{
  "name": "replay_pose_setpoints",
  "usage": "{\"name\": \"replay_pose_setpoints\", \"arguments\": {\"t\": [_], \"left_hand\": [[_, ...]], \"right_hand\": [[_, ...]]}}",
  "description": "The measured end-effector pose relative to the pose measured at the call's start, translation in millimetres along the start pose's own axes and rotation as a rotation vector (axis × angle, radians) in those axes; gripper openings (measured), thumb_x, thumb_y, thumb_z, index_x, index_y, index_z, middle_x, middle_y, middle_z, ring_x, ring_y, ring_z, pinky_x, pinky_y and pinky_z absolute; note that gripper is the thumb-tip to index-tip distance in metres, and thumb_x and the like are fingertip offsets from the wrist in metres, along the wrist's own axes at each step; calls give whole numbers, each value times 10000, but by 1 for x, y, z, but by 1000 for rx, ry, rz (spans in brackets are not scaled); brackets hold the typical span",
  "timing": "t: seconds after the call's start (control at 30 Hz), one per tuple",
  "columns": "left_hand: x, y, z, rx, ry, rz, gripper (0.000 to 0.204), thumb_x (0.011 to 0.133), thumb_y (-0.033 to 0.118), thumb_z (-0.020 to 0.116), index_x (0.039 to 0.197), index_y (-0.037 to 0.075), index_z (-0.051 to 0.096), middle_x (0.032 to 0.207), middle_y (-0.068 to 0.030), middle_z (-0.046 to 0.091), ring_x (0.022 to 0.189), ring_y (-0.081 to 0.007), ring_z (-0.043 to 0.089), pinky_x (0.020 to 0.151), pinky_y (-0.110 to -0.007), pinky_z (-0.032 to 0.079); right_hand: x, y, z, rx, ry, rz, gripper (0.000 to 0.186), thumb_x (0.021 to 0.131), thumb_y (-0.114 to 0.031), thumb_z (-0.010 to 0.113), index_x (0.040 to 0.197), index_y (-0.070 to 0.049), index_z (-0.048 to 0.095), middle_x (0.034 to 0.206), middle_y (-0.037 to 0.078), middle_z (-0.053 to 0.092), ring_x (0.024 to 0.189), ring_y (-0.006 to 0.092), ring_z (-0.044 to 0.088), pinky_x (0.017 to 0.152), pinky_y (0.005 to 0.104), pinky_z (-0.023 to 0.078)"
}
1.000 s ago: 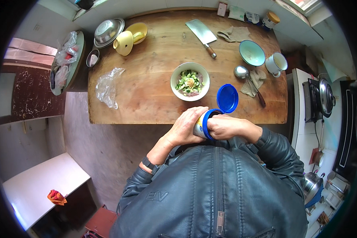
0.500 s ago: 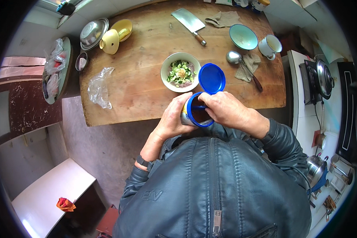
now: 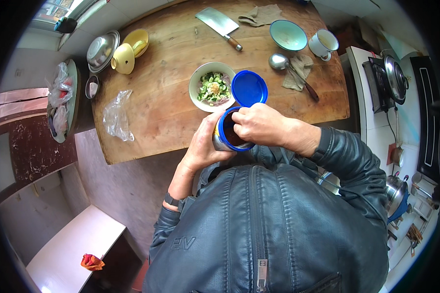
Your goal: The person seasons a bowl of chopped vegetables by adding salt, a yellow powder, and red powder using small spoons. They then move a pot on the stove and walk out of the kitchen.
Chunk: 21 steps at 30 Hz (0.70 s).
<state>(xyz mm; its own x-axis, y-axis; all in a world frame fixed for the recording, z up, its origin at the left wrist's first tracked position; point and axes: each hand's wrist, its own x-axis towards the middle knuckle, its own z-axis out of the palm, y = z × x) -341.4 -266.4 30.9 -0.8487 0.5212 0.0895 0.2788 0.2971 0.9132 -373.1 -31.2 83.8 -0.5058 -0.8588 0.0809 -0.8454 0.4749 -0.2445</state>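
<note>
My left hand [image 3: 201,142] is wrapped round the side of a tub [image 3: 222,134] with a blue rim, tilted just off the table's front edge. Its round blue lid [image 3: 250,89] hangs open on the far side. Dark brown shows inside the tub. Over its mouth my right hand [image 3: 264,125] is closed, fingertips dipping inside; what they pinch is hidden. Right behind the tub, beside the lid, stands a pale bowl [image 3: 194,91] holding chopped green pieces [image 3: 215,89], with a tan heap on top and pinkish strips under them.
On the wooden table [image 3: 156,88] lie a cleaver [image 3: 218,22], a ladle [image 3: 279,61] on a cloth, and a clear plastic bag [image 3: 117,117]. A turquoise bowl [image 3: 288,35] and a white mug [image 3: 323,44] stand back right; yellow bowls [image 3: 123,59] and a metal bowl [image 3: 102,51] back left.
The view has shifted, so the table things sit further left in the picture. My right fingers remain at the tub's mouth; a blue piece seen beside them inside the tub is now hidden.
</note>
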Motion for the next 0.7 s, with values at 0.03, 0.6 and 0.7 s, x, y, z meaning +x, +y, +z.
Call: {"name": "replay_pose_setpoints", "arguments": {"t": [0.03,0.6,0.7], "left_hand": [[1,-1,-1,9,-9,-4,1056,594,148,943,1516,70,435,1441,-184,561,1344,-378,551,1133,-467,461],[-6,-7,-17,107,64,-24,1017,609,181,946,1498,91,459,1415,-168,584,1322,-384,561,1119,-472,464],[-10,-8,-20,111,134,-49,985,625,187,949,1482,95,473,1419,-173,587,1312,-384,568,1113,-476,466]], "right_hand": [[3,1,1,-53,-39,-52,109,787,-159,694,730,-88,755,826,103,705,794,257,735,640,391,598],[24,13,4,571,-142,302,117,779,-94,686,858,-30,743,786,187,714,762,367,722,704,471,569],[17,16,3,781,2,537,138,815,-116,692,899,-19,745,791,188,716,729,346,714,695,441,567]]}}
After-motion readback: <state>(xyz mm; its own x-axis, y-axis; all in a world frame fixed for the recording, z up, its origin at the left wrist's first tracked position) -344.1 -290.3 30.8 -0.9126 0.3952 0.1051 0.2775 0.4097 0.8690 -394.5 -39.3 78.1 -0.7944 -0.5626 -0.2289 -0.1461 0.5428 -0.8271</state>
